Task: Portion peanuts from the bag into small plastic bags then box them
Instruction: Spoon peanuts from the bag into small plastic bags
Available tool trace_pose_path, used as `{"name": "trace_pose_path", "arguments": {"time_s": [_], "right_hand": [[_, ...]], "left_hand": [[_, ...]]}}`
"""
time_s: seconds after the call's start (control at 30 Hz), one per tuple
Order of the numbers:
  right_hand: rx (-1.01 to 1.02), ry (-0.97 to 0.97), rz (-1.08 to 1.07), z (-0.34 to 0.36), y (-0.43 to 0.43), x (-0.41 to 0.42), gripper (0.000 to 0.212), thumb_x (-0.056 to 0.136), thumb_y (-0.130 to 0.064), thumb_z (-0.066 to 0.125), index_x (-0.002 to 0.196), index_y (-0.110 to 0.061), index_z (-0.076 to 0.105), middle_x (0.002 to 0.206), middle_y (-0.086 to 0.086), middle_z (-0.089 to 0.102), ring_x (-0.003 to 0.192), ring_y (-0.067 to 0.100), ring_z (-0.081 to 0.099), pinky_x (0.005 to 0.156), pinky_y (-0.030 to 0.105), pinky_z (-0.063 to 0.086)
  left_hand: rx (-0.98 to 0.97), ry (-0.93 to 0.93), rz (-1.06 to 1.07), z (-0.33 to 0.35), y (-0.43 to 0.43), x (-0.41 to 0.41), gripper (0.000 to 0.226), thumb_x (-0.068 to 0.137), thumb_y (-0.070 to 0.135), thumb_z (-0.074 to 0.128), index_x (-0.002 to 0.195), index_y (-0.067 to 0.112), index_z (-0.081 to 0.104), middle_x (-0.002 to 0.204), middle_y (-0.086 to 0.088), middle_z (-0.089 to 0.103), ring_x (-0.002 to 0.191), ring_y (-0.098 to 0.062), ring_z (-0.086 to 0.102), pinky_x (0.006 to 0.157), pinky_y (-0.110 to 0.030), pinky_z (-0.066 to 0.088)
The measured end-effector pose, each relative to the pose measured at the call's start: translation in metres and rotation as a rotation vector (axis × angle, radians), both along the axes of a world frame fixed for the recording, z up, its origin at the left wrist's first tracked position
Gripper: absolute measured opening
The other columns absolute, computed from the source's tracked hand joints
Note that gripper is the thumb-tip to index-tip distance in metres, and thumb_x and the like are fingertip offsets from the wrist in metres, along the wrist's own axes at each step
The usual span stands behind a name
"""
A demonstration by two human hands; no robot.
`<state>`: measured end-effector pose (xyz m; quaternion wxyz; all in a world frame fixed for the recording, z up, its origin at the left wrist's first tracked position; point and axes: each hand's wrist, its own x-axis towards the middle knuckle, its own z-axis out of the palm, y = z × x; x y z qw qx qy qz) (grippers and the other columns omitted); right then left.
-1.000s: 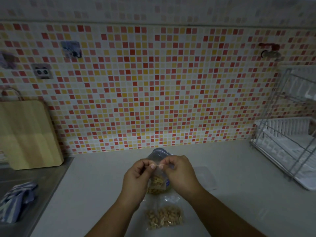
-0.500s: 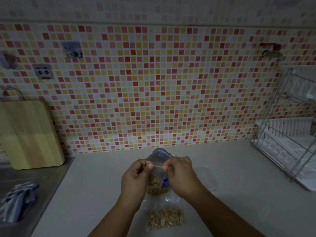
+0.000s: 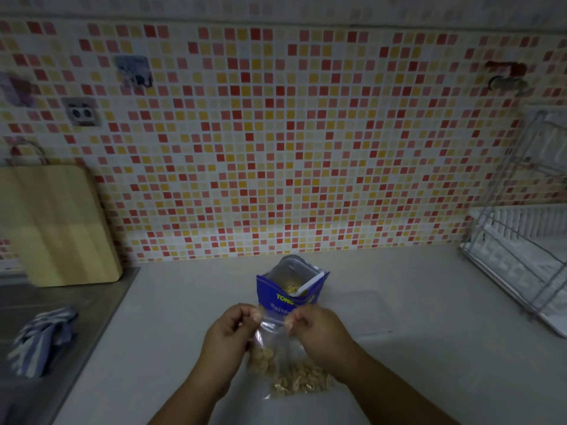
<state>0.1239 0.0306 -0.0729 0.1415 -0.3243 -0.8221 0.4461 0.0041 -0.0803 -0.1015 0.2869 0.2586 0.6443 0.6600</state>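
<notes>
A blue peanut bag [image 3: 290,289] stands open on the counter with a white spoon handle [image 3: 310,283] sticking out of it. In front of it I hold a small clear plastic bag [image 3: 270,342] with peanuts at its bottom. My left hand [image 3: 230,335] pinches its top left corner, and my right hand [image 3: 319,332] pinches the top right corner. A second small bag of peanuts [image 3: 302,381] lies flat on the counter just below my hands.
A clear plastic box [image 3: 365,311] sits right of the peanut bag. A wooden cutting board [image 3: 58,225] leans on the tiled wall at left, above a steel sink [image 3: 46,348] holding a striped cloth [image 3: 43,338]. A dish rack [image 3: 521,240] stands at right.
My hands have come down and toward me with the small bag, so the blue peanut bag behind them now shows in full. The hands are a little further apart.
</notes>
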Motion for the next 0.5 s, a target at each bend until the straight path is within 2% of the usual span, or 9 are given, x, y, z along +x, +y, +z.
{"name": "trace_pose_path", "arguments": {"time_s": [0.07,0.13,0.2,0.27,0.37,0.43,0.5], "right_hand": [[-0.08,-0.067,0.022,-0.019,-0.008,-0.005,0.036,0.086,-0.007,0.053,0.057,-0.028,0.054,0.064,-0.008,0.058,0.059,-0.004,0.05,0.056,0.005,0.037],[-0.161,-0.13,0.018,-0.039,-0.016,-0.013,0.033,0.085,-0.007,0.051,0.058,-0.025,0.057,0.065,-0.004,0.059,0.058,0.004,0.054,0.06,0.017,0.044],[-0.153,-0.184,-0.005,-0.059,-0.018,-0.022,0.027,0.085,-0.009,0.05,0.068,-0.022,0.067,0.079,0.001,0.068,0.074,0.015,0.063,0.071,0.023,0.049],[0.043,-0.237,-0.049,-0.077,-0.015,-0.028,0.024,0.086,-0.015,0.049,0.089,-0.019,0.073,0.099,0.002,0.072,0.097,0.019,0.064,0.084,0.024,0.047],[0.359,-0.357,-0.098,-0.093,-0.006,-0.033,0.037,0.085,-0.033,0.038,0.103,-0.022,0.069,0.11,0.003,0.068,0.107,0.025,0.056,0.092,0.027,0.042],[0.495,-0.427,-0.105,-0.102,0.002,-0.038,0.036,0.084,-0.039,0.043,0.097,-0.019,0.07,0.101,0.006,0.071,0.099,0.028,0.06,0.088,0.031,0.045],[0.538,-0.514,-0.099,-0.113,0.009,-0.043,0.036,0.075,-0.044,0.048,0.074,-0.017,0.072,0.076,0.003,0.073,0.076,0.025,0.065,0.07,0.028,0.05]], "left_hand": [[-0.08,-0.067,-0.01,-0.022,-0.012,-0.004,0.015,0.087,0.009,0.06,0.073,0.012,0.061,0.059,-0.001,0.057,0.056,-0.013,0.05,0.056,-0.027,0.042],[-0.138,-0.137,0.007,-0.045,-0.021,-0.007,0.016,0.09,0.006,0.056,0.074,0.01,0.059,0.056,-0.002,0.054,0.051,-0.012,0.048,0.051,-0.023,0.041],[-0.184,-0.197,0.036,-0.064,-0.026,-0.011,0.016,0.091,0.005,0.053,0.076,0.007,0.058,0.056,-0.005,0.052,0.048,-0.013,0.046,0.048,-0.021,0.04],[-0.206,-0.252,0.081,-0.081,-0.028,-0.017,0.017,0.091,0.005,0.053,0.075,0.005,0.058,0.056,-0.008,0.051,0.048,-0.015,0.045,0.047,-0.02,0.04],[-0.248,-0.314,0.173,-0.1,-0.026,-0.03,0.026,0.091,0.006,0.054,0.066,0.01,0.06,0.056,-0.011,0.052,0.048,-0.018,0.044,0.052,-0.025,0.038],[-0.285,-0.349,0.228,-0.113,-0.022,-0.041,0.028,0.09,0.007,0.053,0.063,0.011,0.06,0.055,-0.013,0.054,0.049,-0.021,0.046,0.055,-0.029,0.039],[-0.348,-0.333,0.276,-0.122,-0.016,-0.048,0.021,0.087,0.008,0.055,0.068,0.012,0.062,0.059,-0.015,0.062,0.054,-0.028,0.055,0.059,-0.039,0.05]]}}
